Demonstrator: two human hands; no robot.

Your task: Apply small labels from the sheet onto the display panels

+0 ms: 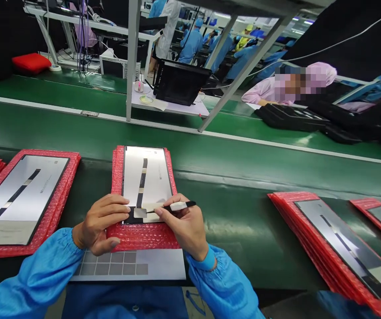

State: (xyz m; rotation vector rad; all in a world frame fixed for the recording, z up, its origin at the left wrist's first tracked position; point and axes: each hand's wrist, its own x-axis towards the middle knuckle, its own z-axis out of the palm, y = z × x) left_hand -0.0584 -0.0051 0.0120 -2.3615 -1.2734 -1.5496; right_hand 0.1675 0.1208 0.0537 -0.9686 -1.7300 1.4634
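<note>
Head view, the only one we have. Left hand [99, 223], bare, comes out of a light-blue cuffed sleeve [40, 274]. Its fingers [119, 204] are extended and loosely together, tips pressing on the near end of a thin rectangular silver-backed display panel [147, 175]. We see no grip there, only contact. Right hand [181, 228] is curled in a pen grip, fingers closed on a slim black pen-shaped tool with a white sleeve [178, 206]. The tool points left, its tip on a pale rectangular film tab [141, 213] at the panel's black strip.

Key relation: the panel's long axis runs straight ahead, away from us, beyond the fingertips. The tab lies across the near end, between the hands, just right of the left fingertips. The right hand reaches it through the tool; the left hand is nearer the panel itself.

Under the panel, a red bubble-wrap pad [143, 237]. Behind the wrists, a grey-and-silver gridded sheet [127, 266]. Left of the left fingers, a second silver panel on red wrap [24, 199]. Well right of the right fingers, a stack of red-wrapped panels [343, 248]. Ahead of the fingertips, a green conveyor belt [243, 212]. Farther off, a co-worker in a pink gown and cap [270, 91], hands apart from ours.
</note>
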